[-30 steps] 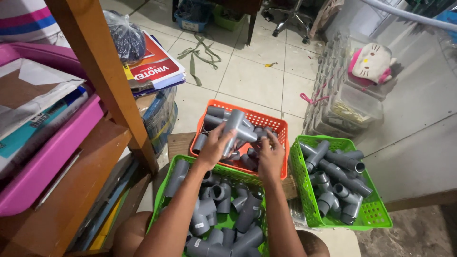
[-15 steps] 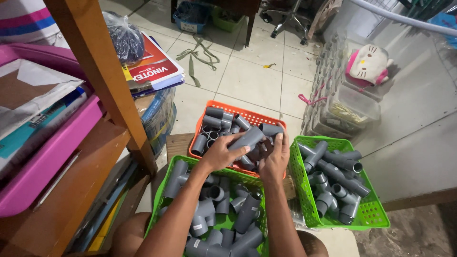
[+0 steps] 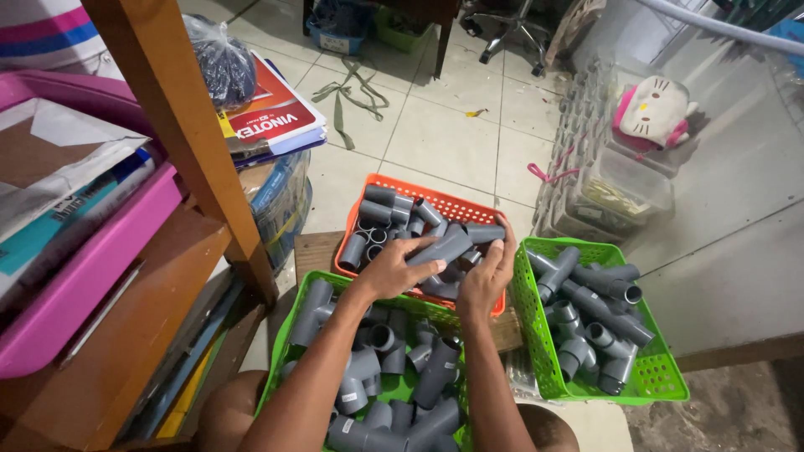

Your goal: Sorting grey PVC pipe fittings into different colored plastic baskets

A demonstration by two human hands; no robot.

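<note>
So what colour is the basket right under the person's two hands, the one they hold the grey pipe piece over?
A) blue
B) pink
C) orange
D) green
C: both the left hand and the right hand hold a grey pipe fitting over the orange basket; the green baskets sit nearer to the person and off to the right.

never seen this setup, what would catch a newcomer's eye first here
Both hands, left hand and right hand, grip one grey plastic pipe fitting over the orange plastic basket of similar fittings at centre. Two bright green plastic baskets flank it, near green basket below, right green basket beside, both filled with grey fittings.
</note>
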